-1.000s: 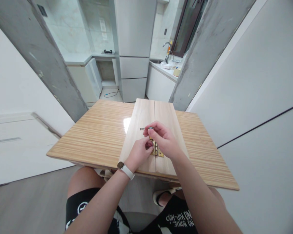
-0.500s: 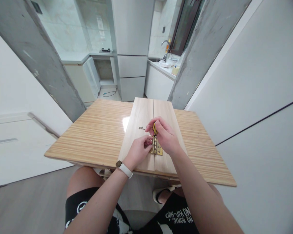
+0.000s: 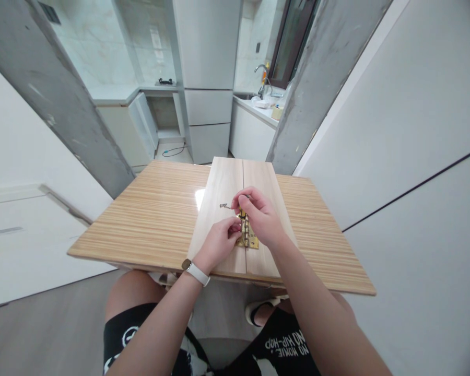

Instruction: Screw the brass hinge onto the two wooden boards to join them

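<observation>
Left hand (image 3: 218, 241) pinches at the brass hinge (image 3: 247, 237) on two boards (image 3: 223, 183) near the tabletop's (image 3: 156, 214) front edge. Right hand (image 3: 258, 216), grip pressed on a small screwdriver (image 3: 243, 210), stands over the hinge. A loose screw (image 3: 224, 206) lies just left.

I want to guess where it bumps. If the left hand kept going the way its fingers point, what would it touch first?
Probably the brass hinge: the left hand points right at it, fingertips seemingly touching already. The right hand sits just beyond, though depth is hard to judge.

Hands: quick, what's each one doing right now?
Left hand: fingertips pinched at the brass hinge.
Right hand: closed on a small screwdriver, mostly hidden.
</observation>
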Tool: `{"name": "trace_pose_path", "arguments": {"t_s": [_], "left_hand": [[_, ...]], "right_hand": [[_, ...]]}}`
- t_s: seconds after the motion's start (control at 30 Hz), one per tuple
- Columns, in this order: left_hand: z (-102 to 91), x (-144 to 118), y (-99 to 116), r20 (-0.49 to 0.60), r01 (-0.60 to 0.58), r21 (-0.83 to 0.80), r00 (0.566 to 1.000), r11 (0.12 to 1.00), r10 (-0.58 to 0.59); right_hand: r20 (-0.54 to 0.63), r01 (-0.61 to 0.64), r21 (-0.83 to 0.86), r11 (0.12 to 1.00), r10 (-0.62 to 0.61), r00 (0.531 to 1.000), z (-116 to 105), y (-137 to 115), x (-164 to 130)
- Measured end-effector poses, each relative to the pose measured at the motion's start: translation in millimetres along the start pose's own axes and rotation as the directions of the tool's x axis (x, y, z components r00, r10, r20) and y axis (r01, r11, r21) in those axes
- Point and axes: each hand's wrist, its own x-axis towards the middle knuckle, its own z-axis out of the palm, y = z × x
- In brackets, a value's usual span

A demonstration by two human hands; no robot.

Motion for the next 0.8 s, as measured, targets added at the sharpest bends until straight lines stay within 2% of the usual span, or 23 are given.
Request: {"name": "trace_pose_path", "arguments": {"t_s": [0.13, 0.23, 0.47, 0.57, 0.67, 0.8], "left_hand": [[1.0, 0, -3, -0.001, -0.005, 0.007, 1.0, 1.0, 0.005], [1.6, -1, -4, 0.022, -0.011, -0.002, 1.0, 1.0, 0.011], [2.9, -2, -5, -0.017, -0.021, 0.031, 1.0, 0.999, 0.021], [2.8, -1, -7, -0.017, -0.016, 0.042, 1.0, 0.999, 0.017], [2.6, -1, -8, -0.021, -0.021, 0.064, 1.0, 0.998, 0.022], [2.6, -1, -7, -0.023, -0.027, 0.056, 0.999, 0.998, 0.028]], "right_hand": [[-0.063, 0.009, 0.019, 1.0, -0.008, 0.998, 4, 1, 0], [-0.067, -0.008, 0.052, 0.999, 0.011, 0.998, 6, 2, 1], [0.081, -0.033, 0.144, 0.989, 0.021, 0.996, 0, 1, -1], [0.098, -0.058, 0.097, 0.994, 0.048, 0.994, -1, 1, -5], [0.088, -0.063, 0.031, 0.998, 0.06, 0.994, 2, 0, -8], [0.017, -0.028, 0.045, 0.999, 0.028, 0.999, 8, -1, -7]]}}
